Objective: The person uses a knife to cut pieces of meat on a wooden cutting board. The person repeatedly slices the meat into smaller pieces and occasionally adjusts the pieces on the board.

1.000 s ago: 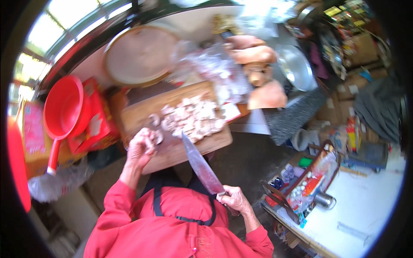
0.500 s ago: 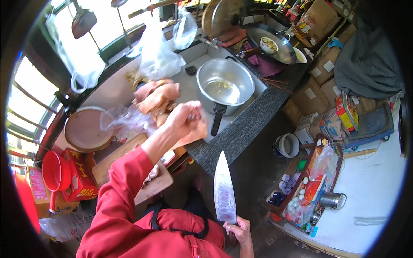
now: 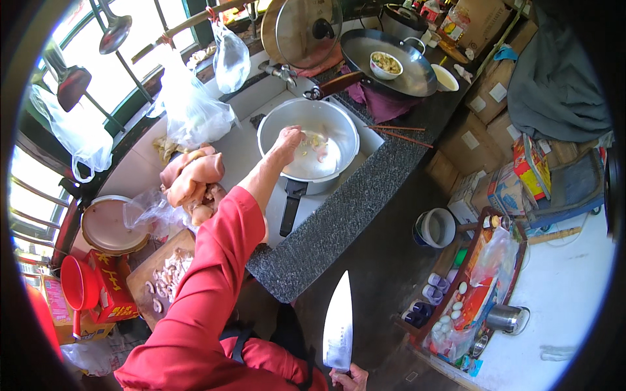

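Note:
My left hand [image 3: 285, 143] reaches over the near left side of a metal pot [image 3: 355, 138] with a black handle. The fingers point down and are mostly hidden behind the back of the hand. Below it, a pinkish piece [image 3: 320, 154] and small yellowish bits lie in the pot. Low in front of me, my right hand [image 3: 352, 378] grips a kitchen knife [image 3: 338, 322], its broad blade pointing up and away. Sliced meat [image 3: 175, 268] covers part of a wooden cutting board [image 3: 138, 287], partly behind my left sleeve. Large pale pieces of meat [image 3: 193, 174] are heaped left of the pot.
Dark stone counter edging [image 3: 326, 231] runs along the pot's right. A wok [image 3: 417, 85] holding a bowl of food [image 3: 386, 65] stands beyond it. Plastic bags [image 3: 192, 111] hang at the window. At right, a wooden tray [image 3: 515, 251] with eggs sits on a white table [image 3: 561, 306].
My left hand has moved from beside the meat heap to over the pot. A pinkish piece now shows inside the pot. The knife has dropped lower, still in my right hand. The view has shifted.

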Demonstrator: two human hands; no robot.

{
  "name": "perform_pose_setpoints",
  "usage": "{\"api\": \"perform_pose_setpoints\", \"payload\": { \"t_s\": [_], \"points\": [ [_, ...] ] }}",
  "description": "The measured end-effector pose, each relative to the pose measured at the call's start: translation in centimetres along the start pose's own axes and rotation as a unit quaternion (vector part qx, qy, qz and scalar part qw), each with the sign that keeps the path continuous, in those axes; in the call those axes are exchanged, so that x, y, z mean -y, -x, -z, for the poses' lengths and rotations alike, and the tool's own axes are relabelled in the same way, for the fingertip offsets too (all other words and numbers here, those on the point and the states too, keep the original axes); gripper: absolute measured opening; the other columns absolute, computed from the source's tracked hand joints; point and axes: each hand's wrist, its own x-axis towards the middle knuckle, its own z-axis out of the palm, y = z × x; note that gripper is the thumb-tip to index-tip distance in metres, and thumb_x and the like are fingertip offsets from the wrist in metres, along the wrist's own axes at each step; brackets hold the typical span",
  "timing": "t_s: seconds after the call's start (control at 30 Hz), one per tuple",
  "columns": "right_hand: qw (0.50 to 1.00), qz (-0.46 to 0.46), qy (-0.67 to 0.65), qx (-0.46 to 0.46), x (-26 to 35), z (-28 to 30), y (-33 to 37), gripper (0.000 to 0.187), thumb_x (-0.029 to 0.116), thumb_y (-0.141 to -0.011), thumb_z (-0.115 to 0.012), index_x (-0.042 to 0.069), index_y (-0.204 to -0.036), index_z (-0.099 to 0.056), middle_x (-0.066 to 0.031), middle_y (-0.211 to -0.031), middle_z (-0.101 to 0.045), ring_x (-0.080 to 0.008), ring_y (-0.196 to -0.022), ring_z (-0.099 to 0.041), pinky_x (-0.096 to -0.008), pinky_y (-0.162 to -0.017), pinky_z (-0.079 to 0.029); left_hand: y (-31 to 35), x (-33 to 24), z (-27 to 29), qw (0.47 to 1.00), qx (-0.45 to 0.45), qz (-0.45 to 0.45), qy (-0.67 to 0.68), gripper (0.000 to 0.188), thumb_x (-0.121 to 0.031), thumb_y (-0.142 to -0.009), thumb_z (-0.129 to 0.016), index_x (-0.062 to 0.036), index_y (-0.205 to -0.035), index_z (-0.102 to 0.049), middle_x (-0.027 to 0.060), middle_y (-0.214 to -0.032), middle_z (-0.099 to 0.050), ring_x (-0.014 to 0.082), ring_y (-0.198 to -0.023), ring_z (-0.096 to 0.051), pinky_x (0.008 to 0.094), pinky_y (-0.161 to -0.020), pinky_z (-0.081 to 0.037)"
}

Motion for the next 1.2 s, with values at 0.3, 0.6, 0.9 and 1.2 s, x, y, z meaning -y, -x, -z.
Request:
{"api": "perform_pose_setpoints", "payload": {
  "t_s": [0.3,0.6,0.9,1.2],
  "points": [
    [0.994,0.061,-0.090,0.030,-0.3,0.3,-2.9,0.017,0.005,-0.070,-0.058,-0.006,-0.081,-0.062,-0.0080,-0.065,-0.061,-0.0123,-0.053,-0.057,-0.0251,-0.051,-0.046,8.5,-0.7,1.5,0.994,0.109,0.002,-0.030,0.017,-0.017,-0.088,-0.059,-0.0058,-0.099,-0.067,0.0041,-0.084,-0.066,0.0118,-0.069,-0.064,0.0255,-0.056,-0.050],
    [0.981,0.092,-0.153,0.071,2.1,-0.5,-5.8,0.018,0.004,-0.072,-0.059,-0.005,-0.088,-0.059,-0.0098,-0.067,-0.061,-0.0132,-0.052,-0.056,-0.0247,-0.049,-0.046,28.9,3.8,1.4,0.960,0.222,0.053,0.159,0.017,-0.018,-0.091,-0.055,-0.0059,-0.102,-0.062,0.0047,-0.084,-0.065,0.0116,-0.069,-0.061,0.0256,-0.057,-0.050],
    [0.970,0.112,-0.118,0.182,5.2,-4.7,-8.3,0.016,0.004,-0.080,-0.060,-0.004,-0.094,-0.058,-0.0072,-0.065,-0.054,-0.0134,-0.051,-0.051,-0.0273,-0.045,-0.047,43.3,14.2,10.1,0.983,0.039,0.143,0.108,0.020,-0.010,-0.092,-0.050,-0.0052,-0.109,-0.060,0.0018,-0.087,-0.062,0.0091,-0.076,-0.057,0.0243,-0.068,-0.048],
    [0.961,0.131,-0.030,0.243,4.9,-12.0,-5.8,0.015,0.006,-0.080,-0.059,-0.003,-0.092,-0.057,-0.0093,-0.065,-0.057,-0.0131,-0.051,-0.051,-0.0238,-0.048,-0.043,54.9,23.4,25.6,0.950,-0.267,0.158,-0.016,0.018,-0.009,-0.088,-0.055,0.0002,-0.101,-0.062,0.0064,-0.080,-0.063,0.0123,-0.073,-0.059,0.0291,-0.069,-0.051]
  ]
}}
